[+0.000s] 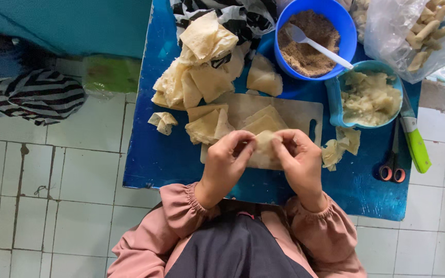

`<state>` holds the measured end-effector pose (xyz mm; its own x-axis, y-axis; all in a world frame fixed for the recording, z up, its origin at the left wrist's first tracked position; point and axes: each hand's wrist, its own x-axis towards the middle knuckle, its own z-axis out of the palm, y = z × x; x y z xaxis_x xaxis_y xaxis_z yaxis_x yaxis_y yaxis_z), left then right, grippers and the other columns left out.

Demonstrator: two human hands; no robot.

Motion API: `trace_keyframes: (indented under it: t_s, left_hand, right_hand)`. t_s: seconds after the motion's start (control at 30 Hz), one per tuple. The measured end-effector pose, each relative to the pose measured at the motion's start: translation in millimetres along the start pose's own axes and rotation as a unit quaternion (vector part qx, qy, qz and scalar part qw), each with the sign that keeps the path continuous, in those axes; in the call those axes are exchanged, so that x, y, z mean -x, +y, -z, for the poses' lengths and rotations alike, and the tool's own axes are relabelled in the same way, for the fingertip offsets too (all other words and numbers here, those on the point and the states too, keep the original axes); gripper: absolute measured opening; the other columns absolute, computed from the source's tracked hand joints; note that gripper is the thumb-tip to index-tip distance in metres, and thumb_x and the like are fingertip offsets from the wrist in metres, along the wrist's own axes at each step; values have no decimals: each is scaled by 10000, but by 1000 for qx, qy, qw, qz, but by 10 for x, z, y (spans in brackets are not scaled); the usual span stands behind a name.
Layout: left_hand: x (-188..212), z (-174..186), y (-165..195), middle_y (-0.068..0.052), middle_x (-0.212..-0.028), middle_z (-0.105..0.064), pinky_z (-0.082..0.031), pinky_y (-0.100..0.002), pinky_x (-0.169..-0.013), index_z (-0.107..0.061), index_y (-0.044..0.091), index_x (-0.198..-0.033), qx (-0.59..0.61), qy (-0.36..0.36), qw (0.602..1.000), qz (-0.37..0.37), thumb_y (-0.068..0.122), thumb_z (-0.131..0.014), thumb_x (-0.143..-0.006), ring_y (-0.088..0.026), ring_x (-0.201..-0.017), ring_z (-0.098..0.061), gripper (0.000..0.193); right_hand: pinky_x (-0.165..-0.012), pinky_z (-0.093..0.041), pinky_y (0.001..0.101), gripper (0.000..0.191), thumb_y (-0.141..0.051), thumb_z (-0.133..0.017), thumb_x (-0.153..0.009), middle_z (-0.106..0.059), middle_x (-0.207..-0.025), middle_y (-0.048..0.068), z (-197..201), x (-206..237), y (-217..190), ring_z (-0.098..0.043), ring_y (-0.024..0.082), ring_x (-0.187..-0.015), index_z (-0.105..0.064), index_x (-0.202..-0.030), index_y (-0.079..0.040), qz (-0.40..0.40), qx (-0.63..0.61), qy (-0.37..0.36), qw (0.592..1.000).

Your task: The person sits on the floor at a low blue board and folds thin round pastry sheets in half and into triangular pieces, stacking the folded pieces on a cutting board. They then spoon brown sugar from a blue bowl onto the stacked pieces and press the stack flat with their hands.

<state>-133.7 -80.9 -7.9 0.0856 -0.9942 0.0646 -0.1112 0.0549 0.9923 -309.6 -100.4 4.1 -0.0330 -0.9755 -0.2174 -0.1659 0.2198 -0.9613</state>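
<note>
— Both hands are seen close together over the near edge of the cutting board (294, 110). What is gripped?

— A small pale piece of dough wrapper (264, 141) is pinched between them. The left hand (225, 159) is closed on its left side with fingers curled over the top, and the right hand (297, 157) is closed on its right side in the same way. The piece is held just above the board, and its lower part is hidden by the fingers.

— What is laid on the board?

— Folded wrappers (209, 123) are stacked on it just beyond the hands. A larger heap of wrappers (202, 67) is piled farther back on the blue table (155, 149), partly on a black and white plastic bag (243, 15). One small folded scrap (163, 121) is set apart near the table's left edge.

— And to the right?

— A blue bowl (336, 15) of brown crumbs is placed at the far side, with a white spoon (318, 46) resting in it. Just beside it, a light blue container (336, 103) of pale mash is found. A knife with a green handle (415, 141) and a pair of scissors (392, 167) are lain along the right edge. A clear bag of pale sticks (428, 31) is seen at the far right corner.

— Is anything seen off the table?

— A striped cloth (32, 95) is left on the tiled floor (68, 206).
</note>
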Motion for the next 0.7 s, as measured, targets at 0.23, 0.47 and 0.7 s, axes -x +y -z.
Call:
trace_keyframes:
  t_s: [0.23,0.47,0.7]
  left_hand:
    - [-77,8,16,-153,-897,-690,-551,-407,-697,-627,48,-1015,-160,-16,985,-64,82,-686,-952,-353,-802,-690,93]
    - [-83,71,282,-172,-1175,-632,-556,-407,-842,-623,28,-1222,-179,23,969,-170,85,-680,-945,-364,-1020,-667,289]
    - [-170,147,172,-120,-1134,-684,-546,-396,-864,-607,90,-1070,-131,-54,980,-143,109,-696,-967,-329,-1003,-685,138]
  right_hand:
    - [-750,-512,333,172,14,-668,-965,-663,-973,139,-143,-66,-134,-661,270,-856,-706,-1129,-22,283,327,48,900]
    - [-737,-521,245,152,-17,-703,-966,-695,-953,83,-117,5,-179,-657,127,-805,-701,-1118,-10,178,195,25,964]
    - [-780,-521,198,150,-41,-686,-982,-723,-1005,29,0,-36,-97,-662,42,-889,-711,-1125,-4,24,-43,-67,997]
